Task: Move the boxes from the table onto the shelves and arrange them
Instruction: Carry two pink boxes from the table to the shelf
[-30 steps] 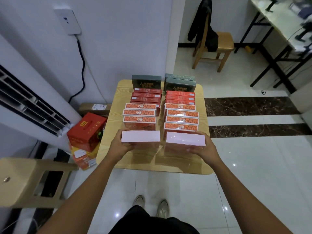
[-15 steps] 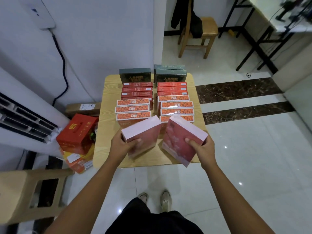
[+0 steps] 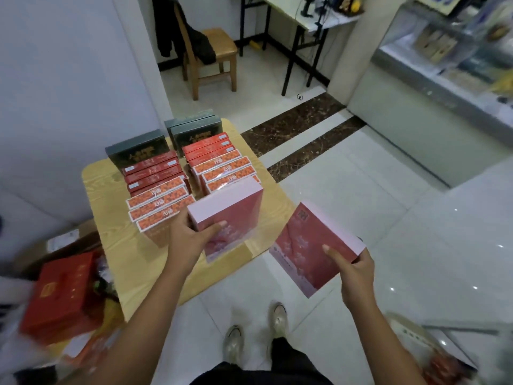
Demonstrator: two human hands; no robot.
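My left hand (image 3: pixel 191 240) grips a pink box (image 3: pixel 231 215) by its near corner, held tilted above the front of the wooden table (image 3: pixel 108 240). My right hand (image 3: pixel 351 269) grips a second pink box (image 3: pixel 311 245) off the table's right edge, over the floor. On the table stand two rows of boxes: orange-patterned ones (image 3: pixel 161 204) in front, red ones (image 3: pixel 151 170) behind them, dark green ones (image 3: pixel 138 152) at the back. A glass display shelf (image 3: pixel 449 65) stands at the upper right.
A red carton (image 3: pixel 63 295) and other packages lie on the floor left of the table. A wooden chair (image 3: pixel 213 56) with a dark jacket stands behind. A black-legged desk (image 3: pixel 302 20) is at the back. My feet (image 3: pixel 255 334) stand on white tiles.
Both pink boxes were lifted from the table's front. My view and both hands swung right; the right box has passed the table edge and the display shelf has come into view.
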